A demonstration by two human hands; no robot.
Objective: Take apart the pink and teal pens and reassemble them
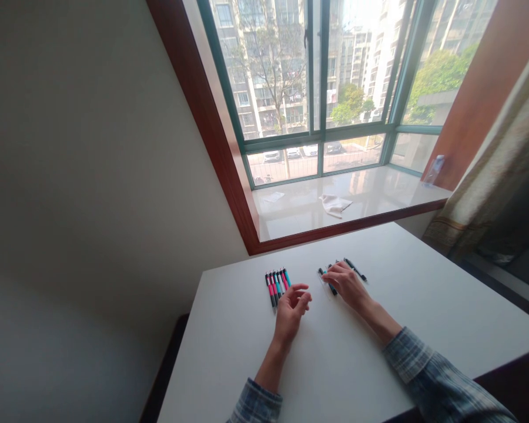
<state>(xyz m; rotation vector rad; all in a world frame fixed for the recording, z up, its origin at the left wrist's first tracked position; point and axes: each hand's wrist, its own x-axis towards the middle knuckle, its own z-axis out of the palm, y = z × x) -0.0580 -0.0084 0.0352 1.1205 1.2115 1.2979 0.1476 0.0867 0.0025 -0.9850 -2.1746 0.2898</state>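
Note:
My left hand (292,309) hovers just right of a row of pens (273,288), its fingers loosely curved and apart with nothing in them. Those pens lie side by side, with pink, turquoise and black barrels, and my hand hides part of the row. Farther right, the fingers of my right hand (347,283) are bent down and close around a dark pen (332,289) on the table. Under and behind that hand lie more pens, partly covered. A black pen (356,269) slants out at its right side.
The white table (335,364) stands against a window sill with a dark red wooden edge (357,225). On the sill are a crumpled white cloth (335,205) and a clear bottle (434,171). A curtain (476,188) hangs at the right, a plain wall at the left.

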